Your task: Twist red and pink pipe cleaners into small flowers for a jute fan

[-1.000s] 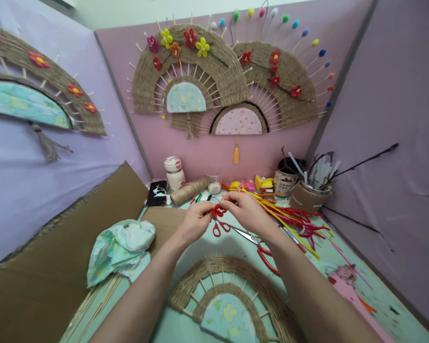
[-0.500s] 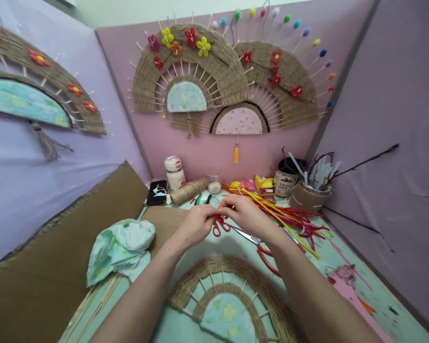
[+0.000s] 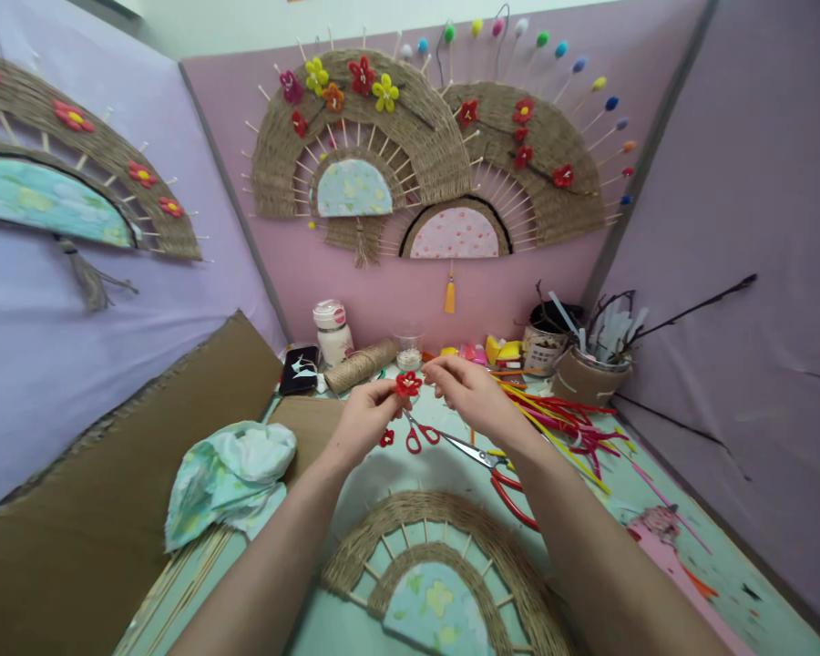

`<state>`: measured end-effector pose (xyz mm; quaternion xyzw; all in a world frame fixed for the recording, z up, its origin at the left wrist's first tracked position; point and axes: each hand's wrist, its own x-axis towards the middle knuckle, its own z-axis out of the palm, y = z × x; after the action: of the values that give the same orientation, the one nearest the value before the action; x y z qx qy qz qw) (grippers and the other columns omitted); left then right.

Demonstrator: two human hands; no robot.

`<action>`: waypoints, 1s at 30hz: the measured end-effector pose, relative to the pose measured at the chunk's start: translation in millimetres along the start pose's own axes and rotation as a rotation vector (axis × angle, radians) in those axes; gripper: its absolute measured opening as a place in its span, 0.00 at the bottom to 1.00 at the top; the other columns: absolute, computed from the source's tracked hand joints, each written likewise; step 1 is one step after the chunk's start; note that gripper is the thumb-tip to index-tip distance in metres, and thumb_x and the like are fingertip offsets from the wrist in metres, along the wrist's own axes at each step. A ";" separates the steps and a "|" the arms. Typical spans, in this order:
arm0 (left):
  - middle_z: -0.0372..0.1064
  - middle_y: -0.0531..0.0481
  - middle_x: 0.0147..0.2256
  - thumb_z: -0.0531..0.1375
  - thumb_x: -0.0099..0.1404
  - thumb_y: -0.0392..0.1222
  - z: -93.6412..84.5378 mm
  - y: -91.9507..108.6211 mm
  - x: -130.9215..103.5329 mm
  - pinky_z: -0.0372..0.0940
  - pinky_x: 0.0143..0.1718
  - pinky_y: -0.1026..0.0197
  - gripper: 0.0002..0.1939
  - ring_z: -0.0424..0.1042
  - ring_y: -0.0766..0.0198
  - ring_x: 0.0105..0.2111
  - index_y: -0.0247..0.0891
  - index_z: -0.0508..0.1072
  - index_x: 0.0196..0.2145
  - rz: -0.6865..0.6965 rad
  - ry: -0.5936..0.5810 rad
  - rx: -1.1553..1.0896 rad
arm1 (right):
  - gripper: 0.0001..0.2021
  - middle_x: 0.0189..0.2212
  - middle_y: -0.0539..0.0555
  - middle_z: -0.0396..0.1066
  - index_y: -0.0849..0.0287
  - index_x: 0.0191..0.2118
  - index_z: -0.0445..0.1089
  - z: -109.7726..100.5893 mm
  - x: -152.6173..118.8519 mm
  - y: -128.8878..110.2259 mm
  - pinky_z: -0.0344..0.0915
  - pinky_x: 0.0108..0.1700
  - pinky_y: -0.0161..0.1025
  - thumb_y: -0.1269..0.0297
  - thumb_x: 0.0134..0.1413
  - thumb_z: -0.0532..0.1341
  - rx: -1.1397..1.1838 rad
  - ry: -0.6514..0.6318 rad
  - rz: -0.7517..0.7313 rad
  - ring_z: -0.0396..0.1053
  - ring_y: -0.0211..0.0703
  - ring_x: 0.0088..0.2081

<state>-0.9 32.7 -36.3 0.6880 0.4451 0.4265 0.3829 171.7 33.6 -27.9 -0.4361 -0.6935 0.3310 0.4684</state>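
My left hand (image 3: 367, 421) pinches a red pipe-cleaner flower (image 3: 408, 384) with pale stamens at its centre. Just to the right of the flower, my right hand (image 3: 466, 390) has its fingertips pressed together, apart from the petals; whatever they hold is too small to make out. Below my hands lie small red-handled scissors (image 3: 424, 435) and larger scissors (image 3: 509, 492) with red handles. A second small red flower (image 3: 386, 438) rests on the table by my left hand. Nearest me is a woven twine fan (image 3: 444, 538) with a floral cloth centre.
Pipe cleaners (image 3: 574, 424) lie to the right. Behind stand a twine roll (image 3: 361, 365), a clear cup (image 3: 408, 351), a white bottle (image 3: 333, 333) and a pot of branches (image 3: 593, 375). Crumpled cloth (image 3: 232, 474) and cardboard (image 3: 129, 474) are at left. Decorated fans (image 3: 424, 137) hang on the wall.
My hands have moved apart. The red flower, earlier mostly hidden between my fingers, now shows upright in my left hand, and my right hand has drawn slightly away from it.
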 end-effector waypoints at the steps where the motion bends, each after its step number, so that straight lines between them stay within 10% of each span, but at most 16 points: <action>1: 0.62 0.54 0.19 0.57 0.58 0.44 -0.2 -0.3 0.7 0.54 0.23 0.67 0.11 0.58 0.69 0.21 0.34 0.72 0.23 -0.009 0.030 -0.061 | 0.14 0.26 0.51 0.69 0.60 0.34 0.69 -0.2 0.2 0.7 0.58 0.29 0.33 0.55 0.57 0.53 0.035 -0.001 0.035 0.63 0.36 0.27; 14: 0.65 0.52 0.24 0.56 0.60 0.44 7.8 -6.6 -2.3 0.56 0.27 0.67 0.11 0.61 0.67 0.26 0.36 0.75 0.27 0.189 0.202 0.024 | 0.14 0.19 0.46 0.60 0.61 0.24 0.66 16.5 -3.5 -0.6 0.49 0.22 0.32 0.54 0.45 0.62 0.467 -0.116 0.242 0.52 0.30 0.19; 30: 0.65 0.54 0.21 0.58 0.59 0.48 15.4 -3.6 -3.3 0.57 0.27 0.66 0.13 0.62 0.69 0.24 0.34 0.73 0.29 0.027 0.181 -0.169 | 0.12 0.19 0.46 0.62 0.62 0.25 0.67 22.1 -0.7 3.2 0.47 0.22 0.32 0.57 0.44 0.63 0.584 -0.058 0.250 0.51 0.30 0.19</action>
<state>11.5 28.4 -45.7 0.6179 0.4311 0.5279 0.3921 152.0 33.1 -38.4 -0.3554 -0.5231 0.5834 0.5097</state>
